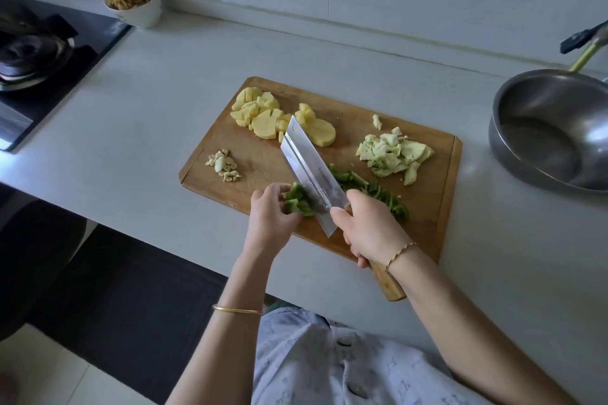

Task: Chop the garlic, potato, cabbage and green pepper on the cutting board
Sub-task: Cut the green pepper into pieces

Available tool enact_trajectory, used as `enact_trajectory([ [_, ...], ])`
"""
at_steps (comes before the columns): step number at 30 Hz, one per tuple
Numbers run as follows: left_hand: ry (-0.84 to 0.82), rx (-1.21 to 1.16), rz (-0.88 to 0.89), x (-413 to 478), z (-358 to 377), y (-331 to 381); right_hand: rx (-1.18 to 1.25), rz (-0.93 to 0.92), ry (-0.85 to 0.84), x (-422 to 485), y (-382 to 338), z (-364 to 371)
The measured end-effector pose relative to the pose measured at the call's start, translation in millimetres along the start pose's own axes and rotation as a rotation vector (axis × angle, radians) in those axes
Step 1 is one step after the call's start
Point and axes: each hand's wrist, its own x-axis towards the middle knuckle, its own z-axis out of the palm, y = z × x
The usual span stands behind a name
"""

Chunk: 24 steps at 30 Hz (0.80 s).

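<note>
A wooden cutting board [437, 194] lies on the pale counter. Cut potato pieces [263, 115] sit at its far left, chopped garlic [223, 165] at its left, torn cabbage [393, 151] at its right. My left hand [269, 210] pins a piece of green pepper [297, 200] at the board's near edge. My right hand [368, 227] grips the wooden handle of a cleaver [309, 168], whose blade stands against the pepper right beside my left fingers. Cut pepper strips [365, 186] lie to the right of the blade.
A steel bowl [552, 128] stands right of the board, with a tool's handle [584, 49] behind it. A white cup of brown shreds [135, 0] sits at the back left. A gas hob [42, 52] with a pot lid fills the far left.
</note>
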Motion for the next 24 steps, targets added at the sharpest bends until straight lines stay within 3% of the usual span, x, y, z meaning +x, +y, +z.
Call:
enact_trajectory([
  [8, 0.115, 0.039, 0.055, -1, 6, 1, -0.017, 0.018, -0.024, -2, -3, 6],
  [15, 0.160, 0.026, 0.076, 1, 9, -4, -0.226, -0.023, -0.008, 4, -10, 11],
  [20, 0.173, 0.005, 0.080, 1, 12, -6, -0.319, -0.046, 0.085, 13, -9, 30],
  [24, 0.164, -0.007, 0.089, -1, 14, -5, -0.254, -0.031, 0.130, 21, -7, 33],
])
